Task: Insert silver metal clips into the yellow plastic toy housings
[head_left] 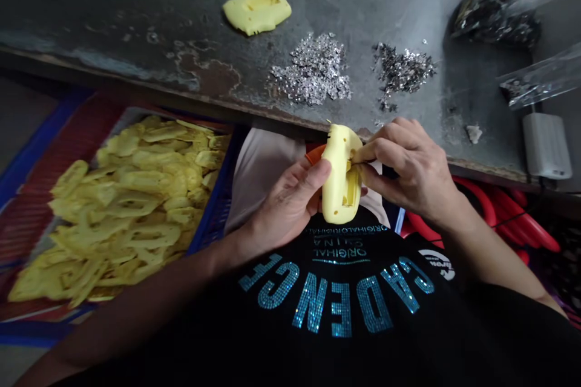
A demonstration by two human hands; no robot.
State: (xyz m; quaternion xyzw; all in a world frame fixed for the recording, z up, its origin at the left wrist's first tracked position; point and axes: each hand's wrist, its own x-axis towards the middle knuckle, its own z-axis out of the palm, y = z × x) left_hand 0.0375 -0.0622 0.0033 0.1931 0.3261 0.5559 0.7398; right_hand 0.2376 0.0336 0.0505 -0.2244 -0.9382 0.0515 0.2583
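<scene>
Wrapped round a pale yellow plastic shell [336, 187] is my left hand [297, 190], thumb on its near face. The shell stands roughly upright above my lap, its long recess facing right. Fingers of my right hand [403, 163] are pinched together at the upper part of that recess; whatever they hold, if anything, is hidden. A bit of orange [315, 155] shows behind my left thumb. On the bench beyond lie a pile of small shiny metal pieces [315, 69] and a smaller, darker pile of metal pieces [403, 69].
Another yellow shell [256, 11] lies on the grey bench [149, 6]. A blue-edged crate [209, 217] heaped with yellow plastic parts [140, 193] stands at left. Clear bags of dark metal bits [494, 12] and a white box [547, 145] are at right.
</scene>
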